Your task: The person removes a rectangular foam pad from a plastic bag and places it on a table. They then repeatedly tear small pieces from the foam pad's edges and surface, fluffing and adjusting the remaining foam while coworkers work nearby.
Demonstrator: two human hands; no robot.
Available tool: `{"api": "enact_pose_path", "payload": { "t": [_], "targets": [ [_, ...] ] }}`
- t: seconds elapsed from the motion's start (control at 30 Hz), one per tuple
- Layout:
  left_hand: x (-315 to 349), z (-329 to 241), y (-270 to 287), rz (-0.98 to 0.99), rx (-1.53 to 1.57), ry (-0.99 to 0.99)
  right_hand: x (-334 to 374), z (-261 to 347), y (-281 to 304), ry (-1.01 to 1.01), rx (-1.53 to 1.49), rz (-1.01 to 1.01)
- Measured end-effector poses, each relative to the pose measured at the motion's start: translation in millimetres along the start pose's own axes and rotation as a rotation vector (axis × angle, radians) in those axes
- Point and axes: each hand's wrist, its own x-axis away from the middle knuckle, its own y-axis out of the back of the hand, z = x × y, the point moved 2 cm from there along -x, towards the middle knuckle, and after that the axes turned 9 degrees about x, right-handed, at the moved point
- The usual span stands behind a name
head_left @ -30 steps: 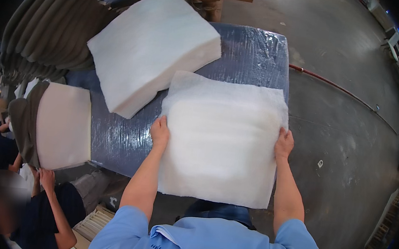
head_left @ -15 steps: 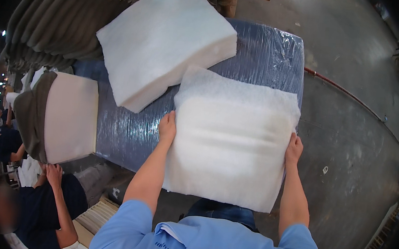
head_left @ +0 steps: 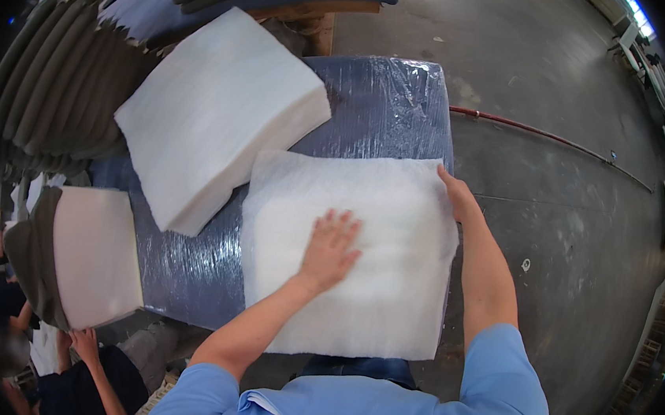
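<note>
A white fluffy batting piece (head_left: 371,314) lies before me, its middle thicker and brighter than the thin, see-through far border. My left hand (head_left: 333,249) rests flat on the middle of it, fingers spread and slightly blurred. At the far right corner, my right hand (head_left: 457,193) pinches the batting's edge; its thumb tip is partly hidden. Underneath is a blue-grey table or block wrapped in clear plastic (head_left: 176,273). A thick stack of white batting (head_left: 222,111) sits on it, just beyond and left of my piece.
Folded grey-brown covers (head_left: 50,88) are piled at far left. Below them, a pale cushion (head_left: 95,254) half inside a dark cover is held by a co-worker's hands (head_left: 85,346). A reddish pipe (head_left: 529,128) crosses the concrete floor (head_left: 569,220) on the right.
My left hand has left the batting's left edge and now lies flat on its middle. My right hand has moved up the right edge to the far corner. The whole view has shifted.
</note>
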Motion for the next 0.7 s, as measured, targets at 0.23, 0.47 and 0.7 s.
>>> {"api": "enact_pose_path", "payload": {
  "t": [0.23, 0.47, 0.7],
  "targets": [
    [-96, -42, -44, 0.185, 0.058, -0.099, -13, 45, -17, 0.252, -0.233, 0.440],
    [-113, -33, -57, 0.250, 0.015, -0.054, -14, 33, 2, 0.241, -0.173, 0.608],
    [-135, -51, -68, 0.193, 0.053, -0.103, -26, 16, 1, 0.275, -0.160, 0.637]
  ]
}}
